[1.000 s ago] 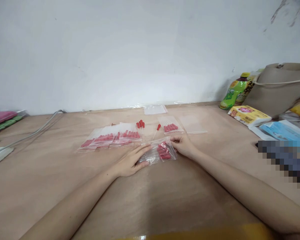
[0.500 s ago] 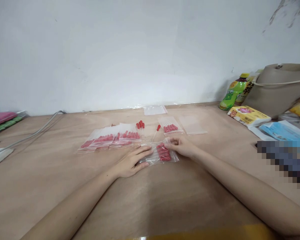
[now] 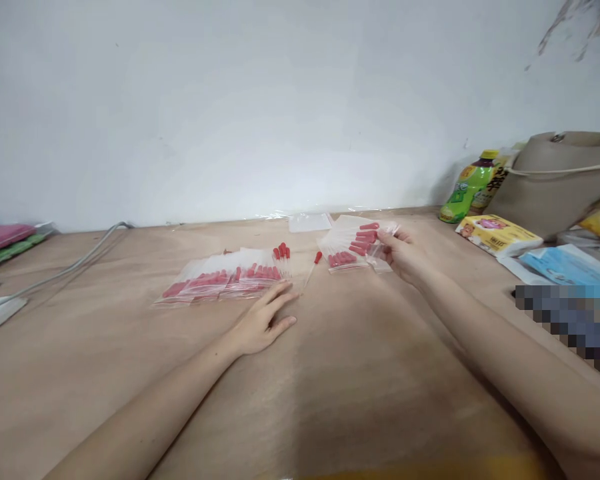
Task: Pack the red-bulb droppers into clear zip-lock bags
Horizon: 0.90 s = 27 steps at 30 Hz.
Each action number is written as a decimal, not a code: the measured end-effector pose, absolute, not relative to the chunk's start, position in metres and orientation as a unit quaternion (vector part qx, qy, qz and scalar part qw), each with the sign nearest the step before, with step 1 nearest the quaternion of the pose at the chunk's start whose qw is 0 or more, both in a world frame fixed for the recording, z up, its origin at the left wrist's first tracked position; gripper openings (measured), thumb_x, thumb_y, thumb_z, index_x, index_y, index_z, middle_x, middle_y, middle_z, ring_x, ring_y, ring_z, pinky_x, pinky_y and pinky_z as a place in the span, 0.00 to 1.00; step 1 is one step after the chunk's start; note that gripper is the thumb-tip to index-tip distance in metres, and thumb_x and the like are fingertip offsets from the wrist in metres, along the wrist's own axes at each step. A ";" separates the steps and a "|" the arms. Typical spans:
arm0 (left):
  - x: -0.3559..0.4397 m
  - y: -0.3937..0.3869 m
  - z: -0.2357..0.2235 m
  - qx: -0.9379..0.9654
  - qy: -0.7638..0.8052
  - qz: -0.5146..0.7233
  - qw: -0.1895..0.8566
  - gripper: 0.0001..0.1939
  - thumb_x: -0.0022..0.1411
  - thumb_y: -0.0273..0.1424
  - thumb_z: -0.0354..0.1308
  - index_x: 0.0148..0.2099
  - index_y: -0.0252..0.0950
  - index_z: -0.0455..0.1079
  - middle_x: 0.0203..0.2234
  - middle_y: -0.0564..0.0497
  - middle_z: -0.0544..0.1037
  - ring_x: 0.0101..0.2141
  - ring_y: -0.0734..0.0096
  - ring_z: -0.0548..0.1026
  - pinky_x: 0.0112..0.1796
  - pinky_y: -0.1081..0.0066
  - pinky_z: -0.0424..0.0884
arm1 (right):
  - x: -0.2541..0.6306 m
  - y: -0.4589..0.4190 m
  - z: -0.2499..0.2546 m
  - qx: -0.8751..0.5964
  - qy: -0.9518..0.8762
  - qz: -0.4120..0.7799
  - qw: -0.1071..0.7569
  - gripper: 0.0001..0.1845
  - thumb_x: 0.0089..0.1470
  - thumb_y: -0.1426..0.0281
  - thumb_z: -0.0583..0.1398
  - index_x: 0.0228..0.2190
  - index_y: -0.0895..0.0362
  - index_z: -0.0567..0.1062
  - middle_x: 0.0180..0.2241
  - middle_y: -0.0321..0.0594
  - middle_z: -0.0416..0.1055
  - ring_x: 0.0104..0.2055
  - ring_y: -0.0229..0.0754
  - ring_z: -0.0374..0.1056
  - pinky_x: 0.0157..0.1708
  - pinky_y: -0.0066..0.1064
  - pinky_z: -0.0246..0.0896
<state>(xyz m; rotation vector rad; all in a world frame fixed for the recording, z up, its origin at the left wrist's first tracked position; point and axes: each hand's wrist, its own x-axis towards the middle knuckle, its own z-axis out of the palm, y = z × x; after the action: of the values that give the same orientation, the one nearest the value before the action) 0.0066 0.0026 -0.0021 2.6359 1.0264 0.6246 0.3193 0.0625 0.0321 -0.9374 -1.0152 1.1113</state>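
Note:
My right hand (image 3: pixel 403 252) pinches one end of a clear zip bag (image 3: pixel 367 235) of droppers with red rubber bulbs. That bag is over another bag of droppers (image 3: pixel 342 259) and mostly covers a flat bag on the table. My left hand (image 3: pixel 263 325) rests on the table with fingers spread and nothing in it. Just beyond its fingertips lie several loose droppers (image 3: pixel 281 253), and a single dropper (image 3: pixel 317 258) lies to their right. Overlapping filled zip bags (image 3: pixel 215 281) spread out left of the loose ones.
Against the wall lies a flat clear bag (image 3: pixel 310 222). At the right stand a green drink bottle (image 3: pixel 463 190) and a beige bag (image 3: pixel 555 180), with a yellow tissue pack (image 3: pixel 500 233) and blue packet (image 3: pixel 570 260) in front. A grey cable (image 3: pixel 87 255) crosses the left side.
My right hand has carried the bag of droppers away from my left hand, to the right and back over the other bags. The left hand stays in place, no longer on the bag.

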 end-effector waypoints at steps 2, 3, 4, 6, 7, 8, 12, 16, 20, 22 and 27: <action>0.007 0.003 -0.003 0.903 0.352 0.212 0.123 0.21 0.63 0.35 0.50 0.58 0.41 0.57 0.59 0.46 0.55 0.58 0.60 0.55 0.56 0.57 0.57 | 0.312 0.076 0.023 -0.431 -0.429 0.462 0.646 0.08 0.50 0.68 0.58 0.34 0.57 0.70 0.32 0.40 0.74 0.32 0.39 0.71 0.34 0.36 0.70; 0.006 0.003 -0.003 0.903 0.353 0.212 0.122 0.21 0.63 0.35 0.50 0.58 0.41 0.57 0.59 0.46 0.55 0.58 0.60 0.55 0.56 0.56 0.57 | 0.307 0.081 0.017 -0.444 -0.421 0.456 0.646 0.08 0.50 0.68 0.58 0.34 0.57 0.70 0.32 0.40 0.74 0.32 0.39 0.71 0.34 0.36 0.70; 0.006 0.003 -0.003 0.903 0.353 0.211 0.120 0.21 0.63 0.35 0.50 0.58 0.41 0.57 0.59 0.46 0.55 0.58 0.60 0.55 0.56 0.56 0.57 | 0.301 0.086 0.010 -0.456 -0.417 0.454 0.642 0.09 0.49 0.69 0.59 0.34 0.58 0.70 0.32 0.40 0.74 0.32 0.38 0.71 0.34 0.35 0.70; 0.006 0.003 -0.003 0.904 0.354 0.209 0.118 0.21 0.63 0.35 0.50 0.58 0.41 0.58 0.59 0.46 0.56 0.58 0.60 0.55 0.56 0.56 0.57 | 0.287 0.092 -0.001 -0.472 -0.412 0.454 0.634 0.10 0.47 0.70 0.60 0.35 0.58 0.69 0.32 0.40 0.73 0.32 0.38 0.71 0.34 0.34 0.70; 0.006 0.003 -0.004 0.904 0.354 0.209 0.117 0.21 0.63 0.35 0.50 0.58 0.40 0.58 0.59 0.46 0.56 0.58 0.60 0.55 0.56 0.56 0.57 | 0.280 0.093 -0.006 -0.476 -0.412 0.457 0.628 0.12 0.46 0.70 0.61 0.35 0.59 0.69 0.32 0.40 0.73 0.32 0.38 0.71 0.33 0.34 0.70; 0.006 0.003 -0.004 0.904 0.355 0.209 0.117 0.20 0.63 0.35 0.50 0.57 0.40 0.58 0.58 0.46 0.56 0.58 0.60 0.56 0.56 0.57 0.57 | 0.273 0.094 -0.009 -0.477 -0.415 0.464 0.621 0.12 0.45 0.69 0.61 0.35 0.59 0.70 0.33 0.40 0.73 0.32 0.39 0.71 0.32 0.34 0.70; 0.006 0.003 -0.003 0.905 0.354 0.206 0.116 0.20 0.63 0.35 0.50 0.57 0.39 0.59 0.58 0.45 0.57 0.58 0.60 0.56 0.56 0.56 0.57 | 0.250 0.090 -0.009 -0.501 -0.445 0.497 0.552 0.10 0.45 0.67 0.62 0.30 0.58 0.70 0.33 0.41 0.72 0.32 0.38 0.70 0.32 0.31 0.71; 0.006 0.003 -0.002 0.905 0.356 0.203 0.117 0.19 0.63 0.35 0.50 0.56 0.39 0.60 0.58 0.45 0.58 0.57 0.60 0.57 0.55 0.56 0.58 | 0.251 0.080 0.002 -0.568 -0.480 0.501 0.442 0.12 0.42 0.64 0.64 0.22 0.59 0.69 0.22 0.43 0.70 0.24 0.39 0.68 0.25 0.31 0.68; 0.005 0.002 -0.002 0.904 0.356 0.204 0.119 0.19 0.63 0.35 0.50 0.56 0.39 0.60 0.58 0.45 0.58 0.57 0.60 0.58 0.55 0.57 0.59 | 0.287 0.074 0.020 -0.671 -0.600 0.330 0.285 0.17 0.39 0.57 0.64 0.16 0.58 0.69 0.16 0.43 0.67 0.24 0.44 0.67 0.25 0.34 0.63; 0.006 0.002 -0.002 0.904 0.357 0.204 0.120 0.19 0.63 0.35 0.50 0.56 0.39 0.60 0.57 0.45 0.59 0.57 0.60 0.59 0.55 0.57 0.59 | 0.308 0.072 0.026 -0.740 -0.621 0.135 0.219 0.19 0.45 0.54 0.58 0.20 0.58 0.72 0.23 0.47 0.71 0.33 0.49 0.68 0.33 0.37 0.62; 0.006 0.003 -0.002 0.903 0.357 0.205 0.123 0.19 0.63 0.35 0.50 0.56 0.39 0.61 0.57 0.45 0.59 0.56 0.60 0.60 0.55 0.57 0.59 | 0.338 0.068 0.019 -0.794 -0.600 -0.004 0.099 0.28 0.46 0.52 0.56 0.40 0.61 0.73 0.45 0.56 0.65 0.49 0.59 0.60 0.44 0.48 0.56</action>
<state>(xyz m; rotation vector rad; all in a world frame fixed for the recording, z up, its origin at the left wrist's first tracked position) 0.0059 0.0027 -0.0020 2.6352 1.0405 0.5980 0.3382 0.0679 0.0193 -2.3470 -1.7756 -0.0123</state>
